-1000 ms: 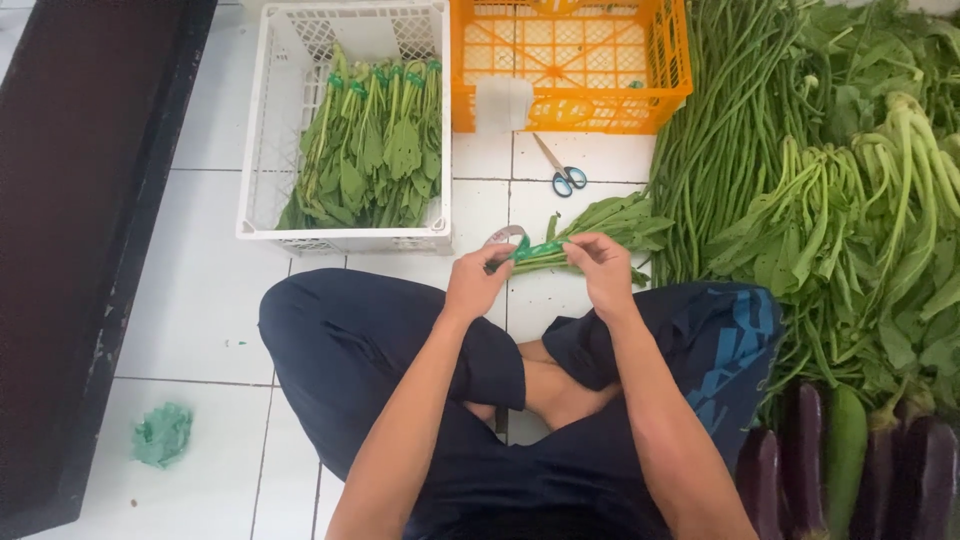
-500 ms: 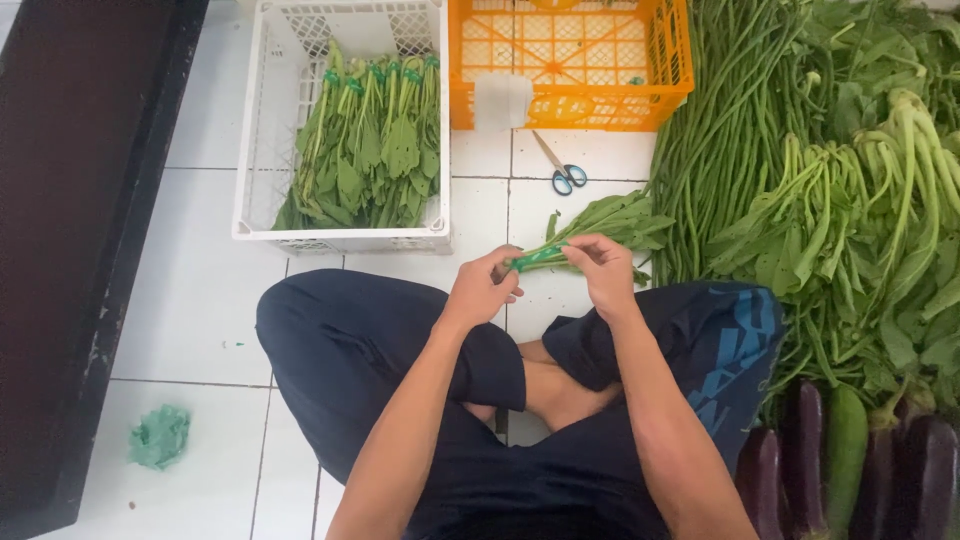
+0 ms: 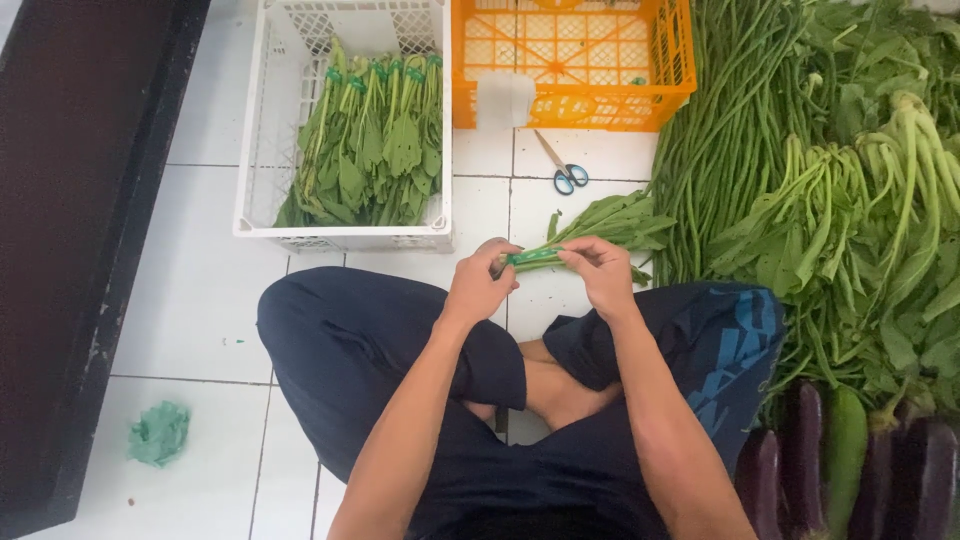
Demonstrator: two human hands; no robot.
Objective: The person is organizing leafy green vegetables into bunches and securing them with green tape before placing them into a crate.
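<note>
1. The left hand point(image 3: 478, 285) is clenched around the stem end of a small bundle of leafy green stalks point(image 3: 590, 228), fingers curled over the top of the stems.
2. The right hand point(image 3: 603, 272) pinches the same stems just to the right of the left grip, thumb and fingertips closed on them.
3. A strip of green tape point(image 3: 532, 258) shows between the two grips, lying along the stems.
4. The bundle is held in the air above the white tiled floor point(image 3: 200, 300), just forward of the person's crossed legs in dark trousers point(image 3: 350, 340); its leaves point away from the grips, up and to the right.
5. Beyond the left grip stands a white plastic lattice crate point(image 3: 262, 140) holding tied bundles of the same leafy greens point(image 3: 370, 160), each with a green band near its stem end.
6. Straight beyond both grips stands an orange plastic lattice crate point(image 3: 670, 70), and a pair of blue-handled scissors point(image 3: 562, 170) lies on the floor between it and the hands.
7. To the right of the right grip lie a pile of long green beans point(image 3: 720, 130) and a heap of loose leafy greens point(image 3: 860, 220).
8. Near the person's right knee lie dark purple aubergines point(image 3: 800, 450).
9. Far to the left of the left grip, a crumpled green scrap point(image 3: 158, 433) rests on the floor.
</note>
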